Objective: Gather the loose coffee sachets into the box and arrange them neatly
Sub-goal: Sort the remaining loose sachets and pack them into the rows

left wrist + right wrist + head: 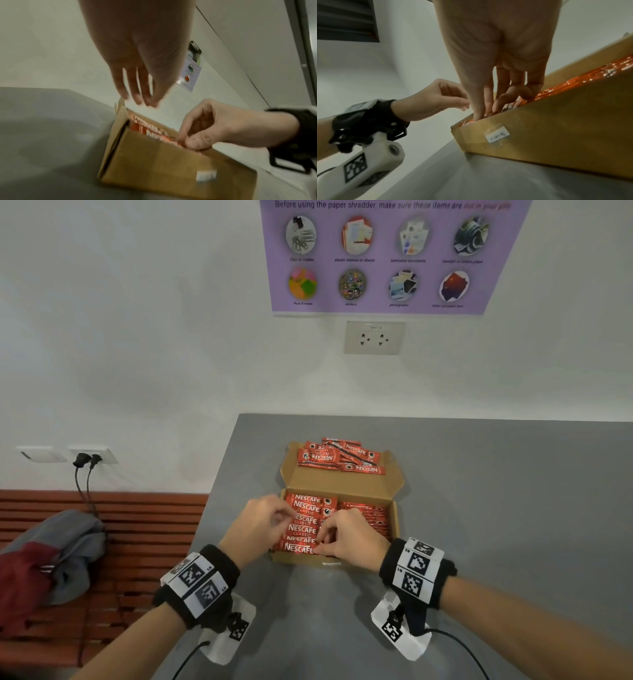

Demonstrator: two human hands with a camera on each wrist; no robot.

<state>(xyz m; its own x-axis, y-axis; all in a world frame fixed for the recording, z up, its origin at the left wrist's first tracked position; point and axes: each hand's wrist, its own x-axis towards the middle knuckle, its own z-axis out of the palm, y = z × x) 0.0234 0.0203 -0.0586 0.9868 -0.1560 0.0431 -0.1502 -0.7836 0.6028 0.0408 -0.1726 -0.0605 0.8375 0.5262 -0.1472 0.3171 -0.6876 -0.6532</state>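
An open cardboard box (396, 522) stands on the grey table (496, 508). Its left half holds red Nescafe sachets (306, 508) lying label-up; a row on edge (366, 517) fills the right half. More loose sachets (339, 457) lie piled on the lid flap behind. My right hand (329, 537) reaches into the near left part and pinches sachets (164, 136) between thumb and fingers (489, 108) at the front wall (565, 135). My left hand (284, 517) hovers over the box's left edge, fingers relaxed and holding nothing (142, 100).
The table's far edge meets a white wall with a socket (374, 337) and a purple poster (387, 258). Left of the table is a red slatted bench (144, 542) with a grey and red garment (51, 556); black plugs (85, 460) hang above it.
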